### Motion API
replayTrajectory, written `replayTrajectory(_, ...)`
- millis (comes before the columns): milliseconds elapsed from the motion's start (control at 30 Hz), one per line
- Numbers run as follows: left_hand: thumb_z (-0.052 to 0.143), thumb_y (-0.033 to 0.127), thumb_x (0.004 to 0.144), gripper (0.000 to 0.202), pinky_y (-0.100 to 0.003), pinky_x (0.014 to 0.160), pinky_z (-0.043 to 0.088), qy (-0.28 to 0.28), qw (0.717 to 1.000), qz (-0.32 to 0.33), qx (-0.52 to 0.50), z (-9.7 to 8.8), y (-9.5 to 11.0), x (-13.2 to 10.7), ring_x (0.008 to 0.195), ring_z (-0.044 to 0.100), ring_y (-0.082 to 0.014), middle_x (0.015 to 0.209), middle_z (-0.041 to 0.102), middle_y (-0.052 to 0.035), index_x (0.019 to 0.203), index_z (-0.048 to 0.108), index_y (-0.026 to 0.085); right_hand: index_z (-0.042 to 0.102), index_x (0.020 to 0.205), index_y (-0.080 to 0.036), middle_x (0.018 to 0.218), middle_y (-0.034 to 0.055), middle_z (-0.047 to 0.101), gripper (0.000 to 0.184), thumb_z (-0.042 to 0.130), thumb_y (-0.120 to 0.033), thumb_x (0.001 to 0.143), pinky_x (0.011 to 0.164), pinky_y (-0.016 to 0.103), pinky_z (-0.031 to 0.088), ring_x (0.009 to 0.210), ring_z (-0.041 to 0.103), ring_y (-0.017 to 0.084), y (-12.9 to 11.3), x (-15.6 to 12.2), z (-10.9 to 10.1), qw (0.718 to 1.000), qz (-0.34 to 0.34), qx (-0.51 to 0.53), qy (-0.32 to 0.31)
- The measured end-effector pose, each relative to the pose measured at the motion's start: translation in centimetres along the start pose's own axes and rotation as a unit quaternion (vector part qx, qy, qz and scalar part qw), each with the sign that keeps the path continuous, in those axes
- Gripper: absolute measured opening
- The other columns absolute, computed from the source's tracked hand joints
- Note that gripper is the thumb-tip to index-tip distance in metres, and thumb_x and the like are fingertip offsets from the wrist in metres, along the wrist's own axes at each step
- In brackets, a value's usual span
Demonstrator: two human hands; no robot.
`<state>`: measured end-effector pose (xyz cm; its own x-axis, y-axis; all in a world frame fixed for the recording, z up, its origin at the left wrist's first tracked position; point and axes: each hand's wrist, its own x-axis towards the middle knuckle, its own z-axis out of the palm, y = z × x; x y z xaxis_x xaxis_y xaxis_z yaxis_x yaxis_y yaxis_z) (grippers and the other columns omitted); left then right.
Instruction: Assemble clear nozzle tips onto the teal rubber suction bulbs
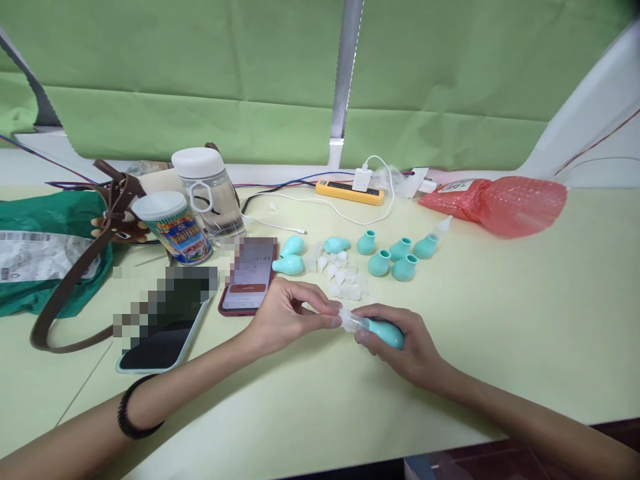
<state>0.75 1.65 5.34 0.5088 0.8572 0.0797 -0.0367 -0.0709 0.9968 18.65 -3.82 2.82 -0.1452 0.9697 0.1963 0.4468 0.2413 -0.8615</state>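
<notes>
My right hand [405, 347] is wrapped round a teal rubber bulb [386, 331] lying just above the pale table. My left hand [287, 313] pinches the clear plastic tip [349, 320] at the bulb's left end. Behind my hands lie several more teal bulbs [390, 257], two teal bulbs on their sides [290, 257] and a small heap of clear tips [343, 277]. One bulb with a tip fitted [431, 241] rests at the far right of that group.
Two phones [250, 277] [165, 327] lie at left. A printed cup [175, 227], a clear bottle [210, 190], a brown strap [75, 280] and a green bag [45, 247] sit further left. A yellow power strip [349, 192] and a red bubble bag [500, 200] are at the back.
</notes>
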Motion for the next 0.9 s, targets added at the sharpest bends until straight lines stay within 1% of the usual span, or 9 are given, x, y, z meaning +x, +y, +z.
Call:
replayTrajectory(100, 0.070, 0.012, 0.053, 0.006, -0.028, 0.066, 0.052, 0.003, 1.000, -0.007, -0.014, 0.1, -0.2, 0.1, 0.073, 0.064, -0.0200, 0.061, 0.065, -0.0028, 0.054, 0.065, 0.014, 0.059, 0.084, -0.017, 0.065, 0.0043, 0.062, 0.019, 0.057, -0.030, 0.070, 0.043, 0.022, 0.043, 0.060, 0.059, 0.015, 0.1, -0.1, 0.2, 1.000, 0.017, 0.017, 0.009)
replayTrajectory(233, 0.071, 0.013, 0.052, 0.007, -0.033, 0.074, 0.051, -0.018, 0.999, -0.012, -0.024, -0.2, -0.5, 0.3, 0.071, 0.064, -0.0186, 0.058, 0.064, -0.0011, 0.053, 0.064, 0.014, 0.060, 0.083, -0.018, 0.063, 0.0034, 0.061, 0.018, 0.057, -0.031, 0.071, 0.041, 0.021, 0.042, 0.056, 0.057, 0.014, 0.3, 0.0, 0.5, 1.000, 0.016, 0.024, 0.004)
replayTrajectory(333, 0.072, 0.013, 0.051, 0.007, -0.033, 0.074, 0.051, -0.036, 0.999, -0.023, -0.022, -0.4, -0.5, 0.4, 0.070, 0.064, -0.0189, 0.058, 0.063, -0.0014, 0.053, 0.065, 0.013, 0.060, 0.082, -0.018, 0.061, 0.0026, 0.059, 0.017, 0.056, -0.030, 0.071, 0.039, 0.020, 0.040, 0.051, 0.055, 0.012, 0.2, 0.1, 0.6, 1.000, 0.011, 0.026, -0.001)
replayTrajectory(467, 0.070, 0.011, 0.052, 0.007, -0.033, 0.074, 0.051, -0.038, 0.999, -0.026, -0.020, -0.3, -0.4, 0.4, 0.071, 0.064, -0.0187, 0.059, 0.063, -0.0011, 0.054, 0.065, 0.013, 0.058, 0.081, -0.018, 0.059, 0.0019, 0.058, 0.016, 0.056, -0.030, 0.071, 0.039, 0.020, 0.039, 0.049, 0.053, 0.011, 0.1, 0.1, 0.7, 0.999, 0.012, 0.030, -0.006)
replayTrajectory(567, 0.069, 0.009, 0.053, 0.007, -0.032, 0.074, 0.051, -0.040, 0.999, -0.023, -0.017, -0.3, -0.5, 0.2, 0.069, 0.063, -0.0171, 0.056, 0.061, 0.0002, 0.053, 0.064, 0.013, 0.055, 0.081, -0.017, 0.063, 0.0021, 0.058, 0.015, 0.054, -0.029, 0.073, 0.042, 0.020, 0.040, 0.051, 0.052, 0.010, 0.2, 0.1, 0.7, 0.999, 0.008, 0.035, -0.032)
replayTrajectory(633, 0.069, 0.010, 0.054, 0.006, -0.030, 0.072, 0.052, -0.039, 0.999, -0.020, -0.001, -0.4, -0.4, 0.0, 0.069, 0.063, -0.0171, 0.056, 0.062, -0.0002, 0.054, 0.064, 0.013, 0.054, 0.081, -0.017, 0.066, 0.0020, 0.057, 0.014, 0.054, -0.029, 0.073, 0.045, 0.020, 0.041, 0.052, 0.052, 0.010, 0.3, 0.2, 0.7, 0.998, 0.005, 0.039, -0.047)
replayTrajectory(767, 0.068, 0.013, 0.057, 0.003, -0.022, 0.060, 0.052, -0.041, 0.998, 0.003, 0.048, -0.5, 0.6, -0.4, 0.073, 0.063, -0.0176, 0.066, 0.066, -0.0040, 0.058, 0.066, 0.012, 0.051, 0.094, -0.019, 0.072, 0.0012, 0.055, 0.020, 0.052, -0.028, 0.076, 0.055, 0.022, 0.044, 0.061, 0.053, 0.010, 0.5, 0.2, 0.5, 0.996, -0.021, 0.047, -0.079)
replayTrajectory(833, 0.067, 0.014, 0.059, 0.006, -0.019, 0.055, 0.051, -0.043, 0.996, 0.010, 0.072, -0.4, 1.2, -0.5, 0.072, 0.063, -0.0166, 0.073, 0.067, -0.0056, 0.065, 0.067, 0.012, 0.050, 0.096, -0.021, 0.078, 0.0015, 0.056, 0.020, 0.051, -0.026, 0.077, 0.062, 0.023, 0.045, 0.069, 0.054, 0.012, 0.4, 0.2, 0.4, 0.994, -0.049, 0.039, -0.092)
replayTrajectory(900, 0.067, 0.016, 0.060, 0.018, -0.020, 0.054, 0.051, -0.044, 0.995, 0.012, 0.084, -0.4, 1.7, -0.7, 0.070, 0.062, -0.0155, 0.078, 0.067, -0.0063, 0.077, 0.067, 0.013, 0.051, 0.092, -0.020, 0.081, 0.0022, 0.057, 0.017, 0.052, -0.025, 0.076, 0.068, 0.026, 0.045, 0.075, 0.054, 0.014, 0.2, 0.3, 0.2, 0.993, -0.071, 0.017, -0.096)
